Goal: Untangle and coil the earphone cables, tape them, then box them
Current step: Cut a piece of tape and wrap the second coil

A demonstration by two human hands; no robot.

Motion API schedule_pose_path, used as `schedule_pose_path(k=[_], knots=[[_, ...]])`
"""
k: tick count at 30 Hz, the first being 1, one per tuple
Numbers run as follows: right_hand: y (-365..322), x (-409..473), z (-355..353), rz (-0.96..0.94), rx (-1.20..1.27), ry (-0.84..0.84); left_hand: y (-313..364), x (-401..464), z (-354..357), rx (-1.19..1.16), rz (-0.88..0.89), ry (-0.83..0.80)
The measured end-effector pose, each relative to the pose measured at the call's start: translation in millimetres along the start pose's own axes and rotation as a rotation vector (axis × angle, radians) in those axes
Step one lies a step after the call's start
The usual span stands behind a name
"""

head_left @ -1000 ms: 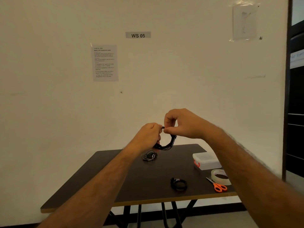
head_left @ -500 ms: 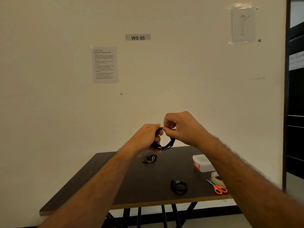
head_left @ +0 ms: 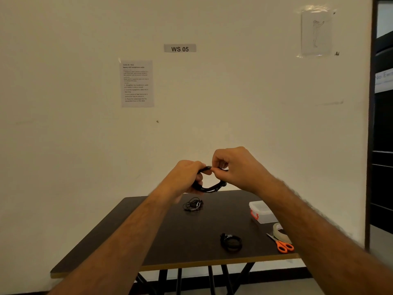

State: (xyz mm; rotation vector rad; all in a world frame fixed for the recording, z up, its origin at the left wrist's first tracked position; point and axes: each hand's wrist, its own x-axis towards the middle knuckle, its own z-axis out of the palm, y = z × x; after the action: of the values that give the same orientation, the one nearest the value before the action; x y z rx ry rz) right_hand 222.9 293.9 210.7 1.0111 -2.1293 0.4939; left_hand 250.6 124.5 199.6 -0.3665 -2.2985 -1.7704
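Note:
A coiled black earphone cable [head_left: 209, 187] is held up in the air above the far edge of the dark table [head_left: 148, 235]. My left hand [head_left: 187, 177] grips the coil's left side, and my right hand [head_left: 236, 167] pinches its top with thumb and fingertips. On the table lie a tangled black earphone [head_left: 193, 205] near the back and a coiled black earphone [head_left: 231, 242] toward the front. A clear lidded box with red clips [head_left: 262, 211] stands at the right.
A roll of clear tape [head_left: 280, 229] and orange-handled scissors [head_left: 281, 244] lie at the table's right front corner, partly behind my right forearm. A plain wall with an instruction sheet [head_left: 137, 83] stands behind the table. A dark doorway [head_left: 382, 145] is at the far right.
Both hands have risen slightly with the coil, and my right fingers have shifted along its top. The view has tilted a little; the objects on the table have not moved.

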Motion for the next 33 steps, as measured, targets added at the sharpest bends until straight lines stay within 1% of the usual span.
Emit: schedule_pose_path(k=[5, 9, 14, 20, 24, 28, 33], knots=[[2.9, -1.1, 2.6, 0.033, 0.069, 0.011, -6.2, 0.5, 1.8, -0.004, 0.063, 0.046], [1.9, -0.7, 3.5, 0.141, 0.183, 0.003, -9.6, 1.0, 1.8, 0.003, 0.080, 0.075], [1.1, -0.9, 4.5, 0.246, 0.303, 0.027, -10.3, 0.1, 2.9, 0.014, 0.096, 0.069], [-1.2, 1.3, 1.2, 0.419, 0.493, -0.042, -13.9, 1.9, 1.6, 0.069, 0.113, 0.079], [-3.2, 2.4, 1.7, 0.507, 0.508, -0.100, -16.4, 2.2, 1.2, 0.106, 0.145, 0.067], [-1.9, 5.2, 2.4, 0.605, 0.552, -0.131, -17.1, 1.1, 1.7, 0.182, 0.222, 0.068], [-3.1, 7.7, -2.4, 0.638, 0.583, -0.172, -17.6, 0.5, 0.6, 0.270, 0.324, 0.050]])
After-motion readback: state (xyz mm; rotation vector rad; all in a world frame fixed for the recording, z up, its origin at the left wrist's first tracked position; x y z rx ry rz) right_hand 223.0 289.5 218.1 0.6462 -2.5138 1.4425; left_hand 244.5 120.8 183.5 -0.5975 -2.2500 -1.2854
